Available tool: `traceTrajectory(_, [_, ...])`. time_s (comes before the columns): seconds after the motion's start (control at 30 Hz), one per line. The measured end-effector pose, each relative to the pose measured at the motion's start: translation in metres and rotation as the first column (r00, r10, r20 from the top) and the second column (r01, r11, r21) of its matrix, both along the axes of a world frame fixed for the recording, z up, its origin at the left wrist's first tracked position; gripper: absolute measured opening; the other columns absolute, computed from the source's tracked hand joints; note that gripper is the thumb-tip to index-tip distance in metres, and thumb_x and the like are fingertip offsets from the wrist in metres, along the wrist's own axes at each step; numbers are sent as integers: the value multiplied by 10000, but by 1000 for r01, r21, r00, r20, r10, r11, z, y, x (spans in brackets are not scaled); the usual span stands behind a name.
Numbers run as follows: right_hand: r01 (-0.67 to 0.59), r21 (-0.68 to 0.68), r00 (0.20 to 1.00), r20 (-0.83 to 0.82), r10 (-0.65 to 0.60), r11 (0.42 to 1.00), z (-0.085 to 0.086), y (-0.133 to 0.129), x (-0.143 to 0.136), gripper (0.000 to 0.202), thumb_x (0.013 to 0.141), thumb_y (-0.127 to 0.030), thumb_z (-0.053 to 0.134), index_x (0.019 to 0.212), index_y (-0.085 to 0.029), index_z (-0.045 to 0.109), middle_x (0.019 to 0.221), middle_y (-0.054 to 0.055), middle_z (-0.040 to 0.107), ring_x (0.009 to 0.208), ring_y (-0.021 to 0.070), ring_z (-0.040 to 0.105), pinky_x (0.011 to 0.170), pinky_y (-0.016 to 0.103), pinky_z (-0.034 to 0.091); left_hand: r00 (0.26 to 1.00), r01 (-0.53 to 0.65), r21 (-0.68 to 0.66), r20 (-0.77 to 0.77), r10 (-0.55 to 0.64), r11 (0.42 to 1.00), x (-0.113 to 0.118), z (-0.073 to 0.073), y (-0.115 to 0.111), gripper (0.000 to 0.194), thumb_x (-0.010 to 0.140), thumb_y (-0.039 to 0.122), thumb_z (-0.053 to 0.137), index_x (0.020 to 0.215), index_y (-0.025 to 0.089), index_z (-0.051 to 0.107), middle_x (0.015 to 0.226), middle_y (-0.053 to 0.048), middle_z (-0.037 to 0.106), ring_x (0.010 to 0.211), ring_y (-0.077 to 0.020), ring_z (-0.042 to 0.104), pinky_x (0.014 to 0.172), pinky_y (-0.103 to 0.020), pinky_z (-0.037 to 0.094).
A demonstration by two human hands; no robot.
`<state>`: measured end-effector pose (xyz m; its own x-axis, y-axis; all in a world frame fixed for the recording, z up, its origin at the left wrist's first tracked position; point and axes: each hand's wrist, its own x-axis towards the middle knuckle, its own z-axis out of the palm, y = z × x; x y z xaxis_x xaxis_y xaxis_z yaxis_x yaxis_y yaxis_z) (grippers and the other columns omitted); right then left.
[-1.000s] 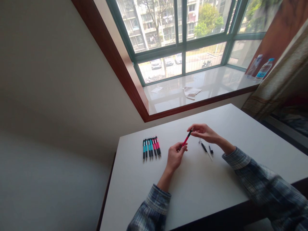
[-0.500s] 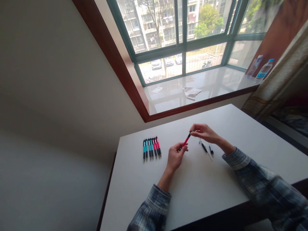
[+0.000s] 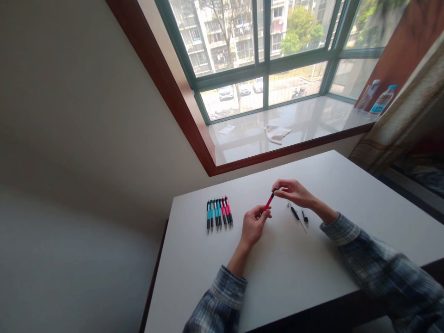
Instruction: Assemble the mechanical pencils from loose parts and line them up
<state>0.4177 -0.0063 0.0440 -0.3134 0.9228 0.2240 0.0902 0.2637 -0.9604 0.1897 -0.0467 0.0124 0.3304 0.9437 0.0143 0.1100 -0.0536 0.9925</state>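
Above the white table (image 3: 298, 268) I hold a red pen barrel (image 3: 268, 202) with a black upper end, tilted up to the right. My left hand (image 3: 254, 225) is closed around its lower end. At the black end, the fingers of my right hand (image 3: 290, 192) pinch it; the tip is partly hidden by them. On the table below my right hand lie loose pen parts: a black grip (image 3: 294, 213), a thin white refill (image 3: 304, 226), a black clip piece (image 3: 305, 217) and a small clear or metallic piece (image 3: 288, 204).
Left of my hands, several assembled pens lie in a row, blue pens (image 3: 212, 215) beside red pens (image 3: 226, 212). Behind the table is a window sill (image 3: 246, 143) with a crumpled cloth (image 3: 276, 134) and two plastic bottles (image 3: 381, 101). A wall (image 3: 104, 185) stands at left.
Hardly anything differs. The fingers of my right hand have shifted slightly at the black end of the pen barrel, while my left hand keeps its hold.
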Motion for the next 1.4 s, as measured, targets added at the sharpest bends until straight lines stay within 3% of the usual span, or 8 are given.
traceTrajectory(0.17, [-34,-17,999,-23,33,999,2,-1,-1,396,871,-488,771,1169,-238,702,1078,68,685,964,221,642,842,354,542,1000,-5,3,-7,5,1000,0,0,0,416,922,494,686,1139,154,785,847,-73,762,798,-195,680,782,-290,508])
traceTrajectory(0.3, [-13,-2,1000,23,13,1000,3,-2,-3,326,869,-508,763,971,-204,705,965,60,680,882,212,634,769,333,528,1000,-3,2,-18,3,1000,0,2,-1,424,916,505,687,1130,153,788,843,-77,763,796,-198,681,778,-290,510])
traceTrajectory(0.57, [-4,16,1000,25,4,1000,2,-4,-7,324,871,-512,760,970,-209,702,991,67,671,894,218,622,765,337,523,1000,-1,-1,-28,1,1000,0,2,-1,458,913,539,677,1121,145,783,857,-88,772,793,-205,688,765,-297,515])
traceTrajectory(0.7, [-29,-4,1000,-2,29,1000,-1,-2,-7,402,873,-509,757,1160,-231,714,1130,101,678,1040,260,632,834,362,532,999,-7,12,-37,7,1000,0,3,-1,449,922,539,665,1106,148,785,848,-79,769,794,-199,683,772,-293,510])
traceTrajectory(0.83, [-15,8,999,-33,15,1000,-3,-1,-7,291,884,-490,751,955,-208,750,1067,91,679,1011,251,634,845,361,524,999,1,25,-35,0,1000,0,4,-1,458,934,545,645,1114,148,786,838,-69,765,793,-195,673,780,-292,507])
traceTrajectory(1.0, [-38,-20,997,-63,36,999,-1,-3,-9,395,884,-507,747,1172,-237,748,1217,110,673,1134,280,620,913,387,520,998,10,56,-56,-7,998,0,6,-2,472,966,548,591,1136,152,783,850,-65,766,812,-198,661,825,-300,498])
traceTrajectory(1.2, [15,-14,997,-80,-16,1000,-3,-2,-10,315,853,-510,778,885,-199,741,1004,76,672,938,228,624,820,349,517,993,39,72,-117,-31,997,0,10,-4,471,998,541,528,1135,170,784,842,-55,765,828,-208,670,820,-296,497])
traceTrajectory(1.4, [-64,-35,995,-80,61,997,-4,-2,-8,334,888,-477,752,1114,-231,765,1174,93,691,1098,261,631,938,383,506,992,33,88,-127,-22,996,0,9,-4,456,1005,527,513,1119,178,783,834,-47,768,819,-203,666,824,-294,489])
